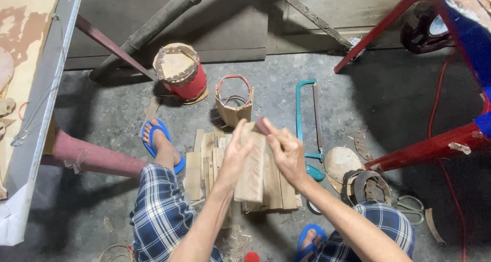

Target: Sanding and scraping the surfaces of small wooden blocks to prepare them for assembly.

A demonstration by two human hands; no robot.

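Below, flat rough wood slat [251, 172] in both hands [261, 157].

Bare floor [286, 88] between basket [234, 106] and hacksaw [308, 121]

- A grey concrete floor [286, 83] carries everything here.
- A stack of flat wooden slats [204, 165] lies on it at the centre.
- A small half-built wooden basket [234, 108] stands just behind the slats.
- A red cylinder with a wooden lid [181, 72] stands further left.
- A teal hacksaw [308, 124] lies to the right.
- Scissors [411, 206], a round wooden disc [341, 162] and wood shavings [238, 239] lie nearby.
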